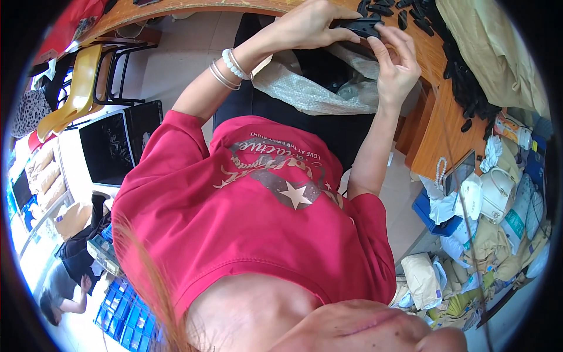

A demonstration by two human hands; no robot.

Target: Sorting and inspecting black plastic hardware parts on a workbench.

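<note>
Up at the table's edge, my left hand (314, 24) pinches a small, long black plastic part (362, 27) between thumb and fingers. White beads and thin bangles circle that wrist. My right hand (399, 66) has its curled fingers and thumb at the part's right end, slightly smeared by motion. Below both hands, a white woven sack (311, 94) lies open across my lap, with dark contents (325, 70) that are hard to make out. Several similar black plastic parts (419, 17) lie loose on the wooden table (434, 135), just beyond my right hand.
More black parts (466, 97) line the table's right side beside a large tan sack (492, 47). A white handbag (497, 193) and heaped bags stand at right. Leftward are a yellow chair (85, 82), an open black box (108, 146), blue bins (126, 314) and another person (61, 290).
</note>
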